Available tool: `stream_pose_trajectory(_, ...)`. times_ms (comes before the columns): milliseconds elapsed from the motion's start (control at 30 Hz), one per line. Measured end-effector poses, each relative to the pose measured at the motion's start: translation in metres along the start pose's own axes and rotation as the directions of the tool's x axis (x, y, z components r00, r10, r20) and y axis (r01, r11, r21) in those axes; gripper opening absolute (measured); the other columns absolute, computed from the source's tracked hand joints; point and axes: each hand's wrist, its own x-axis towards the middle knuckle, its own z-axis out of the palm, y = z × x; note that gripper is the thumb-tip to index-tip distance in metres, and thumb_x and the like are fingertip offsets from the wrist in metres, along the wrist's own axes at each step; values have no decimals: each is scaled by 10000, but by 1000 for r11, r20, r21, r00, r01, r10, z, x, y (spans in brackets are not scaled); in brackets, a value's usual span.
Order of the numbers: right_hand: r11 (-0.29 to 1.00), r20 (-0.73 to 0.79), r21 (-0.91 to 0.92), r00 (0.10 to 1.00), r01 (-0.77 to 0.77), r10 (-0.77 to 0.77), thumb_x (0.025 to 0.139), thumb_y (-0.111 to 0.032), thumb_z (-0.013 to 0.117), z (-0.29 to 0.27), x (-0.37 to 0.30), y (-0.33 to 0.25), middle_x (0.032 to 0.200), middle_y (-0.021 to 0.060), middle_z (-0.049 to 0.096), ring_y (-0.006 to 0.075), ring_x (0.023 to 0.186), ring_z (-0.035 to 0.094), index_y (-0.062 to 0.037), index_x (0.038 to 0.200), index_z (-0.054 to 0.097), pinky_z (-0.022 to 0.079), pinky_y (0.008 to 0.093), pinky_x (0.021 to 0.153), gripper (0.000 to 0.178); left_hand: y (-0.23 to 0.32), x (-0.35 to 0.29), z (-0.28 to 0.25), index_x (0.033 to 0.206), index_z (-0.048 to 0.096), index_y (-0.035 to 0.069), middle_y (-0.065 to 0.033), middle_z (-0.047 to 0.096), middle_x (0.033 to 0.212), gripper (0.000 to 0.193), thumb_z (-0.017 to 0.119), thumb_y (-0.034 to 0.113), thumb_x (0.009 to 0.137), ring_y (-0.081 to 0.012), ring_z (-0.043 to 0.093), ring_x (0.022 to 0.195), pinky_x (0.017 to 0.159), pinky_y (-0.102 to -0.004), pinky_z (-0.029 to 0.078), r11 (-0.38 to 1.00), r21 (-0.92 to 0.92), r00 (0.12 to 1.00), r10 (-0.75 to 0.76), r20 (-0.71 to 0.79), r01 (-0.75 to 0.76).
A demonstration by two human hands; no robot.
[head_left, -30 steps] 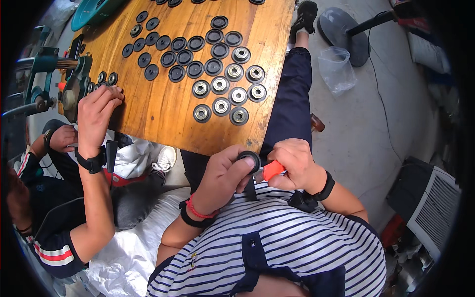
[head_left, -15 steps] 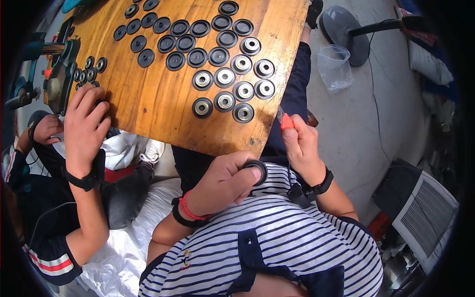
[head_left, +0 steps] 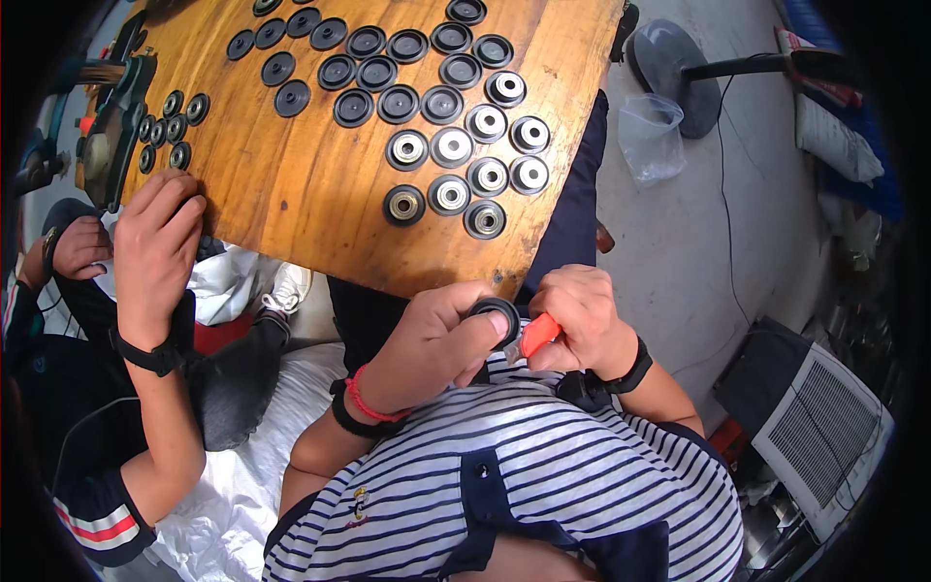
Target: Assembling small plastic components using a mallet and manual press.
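My left hand (head_left: 427,339) is closed on a round black plastic wheel (head_left: 495,307), with the thumb pressed over its face. Closed around an orange-handled utility knife (head_left: 540,334), my right hand (head_left: 585,315) is just to the right of the wheel. A short, pale blade end points down and left from the knife, close to the wheel's edge; whether they touch I cannot tell. Both hands are in front of my striped shirt, by the near corner of the wooden table (head_left: 310,204). On the table stand several black wheels with metal bearings (head_left: 451,194).
Black wheels without bearings (head_left: 376,73) lie farther back on the table. At the left, a co-worker's hand (head_left: 160,233) rests near a small group of wheels (head_left: 175,128) beside a green machine (head_left: 102,160). A plastic bag (head_left: 650,136) and a white-grilled appliance (head_left: 824,427) are on the right.
My right hand has brought the knife left and down, from beside the table edge to the wheel. My left hand still holds the wheel. The co-worker's hand has shifted slightly toward the near edge.
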Motion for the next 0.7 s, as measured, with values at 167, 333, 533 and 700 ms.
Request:
stream_pose_trajectory(167,999,-14,-28,1000,-23,23,703,-565,721,2,-3,-2,593,57,481,249,478,521,-77,686,517,392,334,446,529,1,-2,2,776,514,38,18,474,592,168,513,141,908,-48,422,439,416,-197,340,999,36,1000,-15,-14,15)
stream_pose_trajectory(333,906,-94,91,902,-414,422,833,-518,647,5,-10,5,594,73,495,258,485,523,-68,713,520,388,336,453,483,4,-10,10,759,510,47,28,479,590,171,528,147,897,-38,415,464,433,-201,324,962,259,986,47,160,-88)
stream_pose_trajectory(533,986,-68,150,995,-69,79,845,-595,588,2,-15,1,602,63,484,249,474,515,-71,710,509,380,331,446,547,4,-6,6,755,517,41,10,486,589,162,531,127,891,-41,419,469,432,-205,322,991,129,998,-50,29,46)
stream_pose_trajectory(700,998,-12,57,1000,25,-25,749,-580,683,2,-11,-1,601,55,480,247,473,514,-76,695,514,381,331,440,535,0,-5,4,805,571,34,59,486,569,167,546,153,919,2,421,482,434,-189,313,993,114,1000,-5,25,2)
